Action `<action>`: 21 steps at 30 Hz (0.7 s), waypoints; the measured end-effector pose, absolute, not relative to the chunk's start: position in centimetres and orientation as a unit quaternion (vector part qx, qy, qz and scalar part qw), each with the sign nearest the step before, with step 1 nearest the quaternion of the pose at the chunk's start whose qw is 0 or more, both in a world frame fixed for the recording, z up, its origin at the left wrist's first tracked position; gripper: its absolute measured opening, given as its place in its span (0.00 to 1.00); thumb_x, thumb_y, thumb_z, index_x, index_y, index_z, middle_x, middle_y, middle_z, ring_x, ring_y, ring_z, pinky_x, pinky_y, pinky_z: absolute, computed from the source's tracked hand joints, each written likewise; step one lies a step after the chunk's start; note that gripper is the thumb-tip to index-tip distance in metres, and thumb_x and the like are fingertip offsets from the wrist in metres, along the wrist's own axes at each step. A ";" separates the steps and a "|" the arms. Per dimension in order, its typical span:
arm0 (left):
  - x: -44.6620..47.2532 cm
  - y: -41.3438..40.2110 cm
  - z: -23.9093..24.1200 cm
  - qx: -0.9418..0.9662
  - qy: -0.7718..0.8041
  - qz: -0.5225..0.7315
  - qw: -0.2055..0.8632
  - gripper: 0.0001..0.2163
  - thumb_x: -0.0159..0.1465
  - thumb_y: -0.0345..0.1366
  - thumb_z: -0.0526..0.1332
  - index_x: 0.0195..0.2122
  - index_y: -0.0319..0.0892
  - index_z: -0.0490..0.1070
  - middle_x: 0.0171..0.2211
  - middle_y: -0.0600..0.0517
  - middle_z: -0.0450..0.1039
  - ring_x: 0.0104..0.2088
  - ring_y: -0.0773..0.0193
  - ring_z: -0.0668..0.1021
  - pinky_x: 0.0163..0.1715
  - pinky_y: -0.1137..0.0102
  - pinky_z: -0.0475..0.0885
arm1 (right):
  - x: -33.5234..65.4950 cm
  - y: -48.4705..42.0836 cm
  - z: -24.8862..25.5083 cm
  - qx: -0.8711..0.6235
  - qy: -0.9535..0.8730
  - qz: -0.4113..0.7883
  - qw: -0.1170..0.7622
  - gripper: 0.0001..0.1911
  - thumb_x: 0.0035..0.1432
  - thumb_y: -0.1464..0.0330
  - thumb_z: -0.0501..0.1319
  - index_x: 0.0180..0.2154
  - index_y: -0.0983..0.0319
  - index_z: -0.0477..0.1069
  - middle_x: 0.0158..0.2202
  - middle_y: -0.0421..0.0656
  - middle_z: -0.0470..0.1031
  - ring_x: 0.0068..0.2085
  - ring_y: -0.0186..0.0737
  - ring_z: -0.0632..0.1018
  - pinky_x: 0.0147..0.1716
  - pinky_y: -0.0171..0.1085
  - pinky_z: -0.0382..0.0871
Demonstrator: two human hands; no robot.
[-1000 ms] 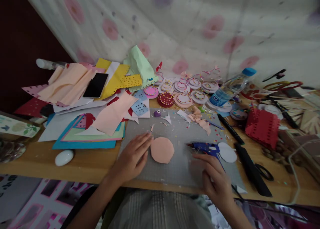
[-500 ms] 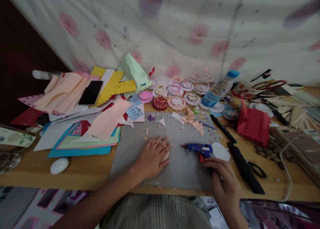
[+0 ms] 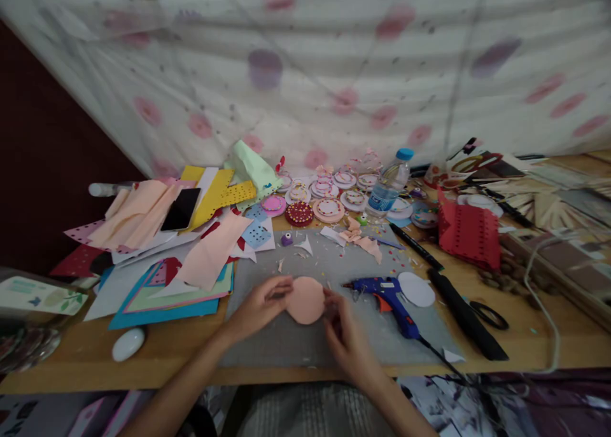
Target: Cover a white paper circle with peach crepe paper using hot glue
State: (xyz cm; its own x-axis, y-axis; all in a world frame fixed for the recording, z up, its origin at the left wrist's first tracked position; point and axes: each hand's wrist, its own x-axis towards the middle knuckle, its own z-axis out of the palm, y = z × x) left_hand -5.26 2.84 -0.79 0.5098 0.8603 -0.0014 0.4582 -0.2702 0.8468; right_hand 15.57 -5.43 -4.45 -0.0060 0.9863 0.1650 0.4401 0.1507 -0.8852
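A peach paper circle (image 3: pixel 305 300) is held over the grey cutting mat (image 3: pixel 286 345). My left hand (image 3: pixel 260 306) pinches its left edge with closed fingers. On the circle's right edge, my right hand (image 3: pixel 346 338) grips with its fingertips. A blue glue gun (image 3: pixel 389 297) lies on the mat just right of my hands, its cord trailing off the table's front. A white paper circle (image 3: pixel 416 289) rests beside the glue gun.
Coloured paper sheets (image 3: pixel 167 284) and a black phone (image 3: pixel 180 209) lie at left. Decorated paper discs (image 3: pixel 329 208) and a water bottle (image 3: pixel 387 186) stand behind the mat. A red perforated piece (image 3: pixel 468 233), black marker (image 3: pixel 415 246), black scissors (image 3: pixel 470 316) sit right; white oval object (image 3: pixel 128 343) front left.
My right hand left the glue gun and moved left to the peach circle. My left hand went from lying flat on the circle to pinching its edge. The camera view tilted up.
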 end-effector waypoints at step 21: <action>-5.2 9.4 -1.3 0.938 0.217 0.065 0.261 0.44 0.43 0.58 0.72 0.59 0.42 0.68 0.51 0.40 0.72 0.50 0.45 0.72 0.53 0.54 0.67 | 14.3 -3.5 -4.5 -0.601 -0.703 0.286 0.250 0.39 0.56 0.72 0.62 0.64 0.55 0.45 0.57 0.52 0.73 0.55 0.52 0.76 0.48 0.48 0.74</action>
